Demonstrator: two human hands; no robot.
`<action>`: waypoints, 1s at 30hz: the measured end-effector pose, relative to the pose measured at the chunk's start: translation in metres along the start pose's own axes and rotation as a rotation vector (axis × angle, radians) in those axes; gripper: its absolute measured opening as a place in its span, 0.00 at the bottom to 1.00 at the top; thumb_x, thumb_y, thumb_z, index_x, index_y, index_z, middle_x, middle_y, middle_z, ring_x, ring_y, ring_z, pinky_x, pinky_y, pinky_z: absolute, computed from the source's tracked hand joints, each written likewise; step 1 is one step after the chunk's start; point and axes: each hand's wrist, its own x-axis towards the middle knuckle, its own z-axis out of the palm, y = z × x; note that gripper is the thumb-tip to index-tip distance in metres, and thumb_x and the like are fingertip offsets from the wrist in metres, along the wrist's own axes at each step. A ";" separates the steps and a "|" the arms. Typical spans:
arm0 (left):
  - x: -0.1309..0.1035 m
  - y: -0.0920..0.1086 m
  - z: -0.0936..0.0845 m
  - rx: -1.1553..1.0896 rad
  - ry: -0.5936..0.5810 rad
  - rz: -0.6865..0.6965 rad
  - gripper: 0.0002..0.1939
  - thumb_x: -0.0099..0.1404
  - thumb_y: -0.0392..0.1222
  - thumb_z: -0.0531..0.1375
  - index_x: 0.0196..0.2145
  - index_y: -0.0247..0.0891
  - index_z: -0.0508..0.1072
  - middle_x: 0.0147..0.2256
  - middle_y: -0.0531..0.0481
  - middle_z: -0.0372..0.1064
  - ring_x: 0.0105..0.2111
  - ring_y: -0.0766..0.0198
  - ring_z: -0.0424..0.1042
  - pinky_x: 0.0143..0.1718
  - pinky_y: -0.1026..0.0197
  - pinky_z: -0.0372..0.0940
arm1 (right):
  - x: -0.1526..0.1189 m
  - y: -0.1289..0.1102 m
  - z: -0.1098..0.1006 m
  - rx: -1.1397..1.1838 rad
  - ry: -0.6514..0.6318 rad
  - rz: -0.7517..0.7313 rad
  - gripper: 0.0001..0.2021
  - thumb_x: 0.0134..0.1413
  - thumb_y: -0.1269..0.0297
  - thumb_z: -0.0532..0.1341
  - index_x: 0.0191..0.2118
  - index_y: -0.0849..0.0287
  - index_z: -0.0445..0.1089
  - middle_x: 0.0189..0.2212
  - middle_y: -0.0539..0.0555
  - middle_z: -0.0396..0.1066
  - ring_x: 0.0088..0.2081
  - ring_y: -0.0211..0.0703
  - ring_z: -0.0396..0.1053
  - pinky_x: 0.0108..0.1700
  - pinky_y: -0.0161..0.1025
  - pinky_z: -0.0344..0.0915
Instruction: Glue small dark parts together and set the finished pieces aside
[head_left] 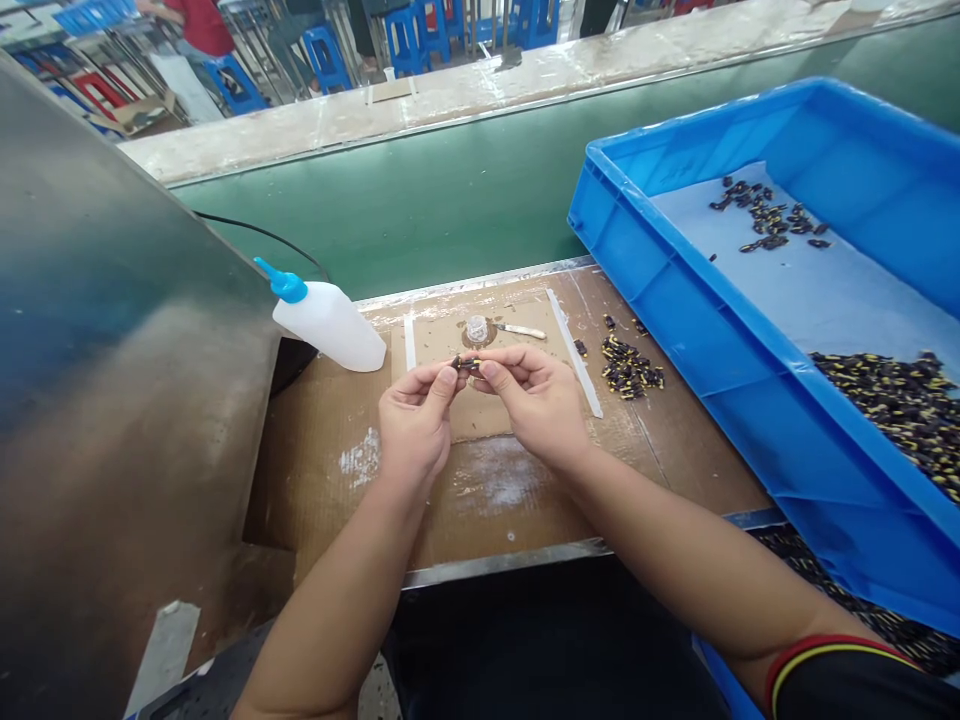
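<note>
A small black and yellow piece [468, 364] is held between the fingertips of both hands, above a cardboard sheet taped to the bench. My left hand [417, 415] pinches its left end with thumb and fingers. On the other end, my right hand [541, 400] closes its thumb and forefinger; part of the piece is hidden by the fingers. Just beyond the hands stand a small clear cup [477, 328] and a knife-like tool with a pale handle [525, 331]. A heap of similar black and yellow pieces [630, 368] lies to the right.
A white squeeze bottle [330, 325] with a blue nozzle leans at the left, near a metal panel [127, 330]. At the right, a large blue bin [675, 290] holds many more pieces. A green wall with a ledge [465, 105] runs behind the bench.
</note>
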 end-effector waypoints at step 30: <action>-0.005 -0.007 -0.003 0.183 0.022 0.140 0.12 0.59 0.47 0.75 0.38 0.39 0.84 0.43 0.43 0.81 0.45 0.57 0.81 0.54 0.56 0.75 | -0.003 0.005 -0.002 -0.151 -0.002 -0.172 0.08 0.65 0.57 0.69 0.45 0.52 0.80 0.46 0.53 0.81 0.47 0.47 0.80 0.54 0.50 0.79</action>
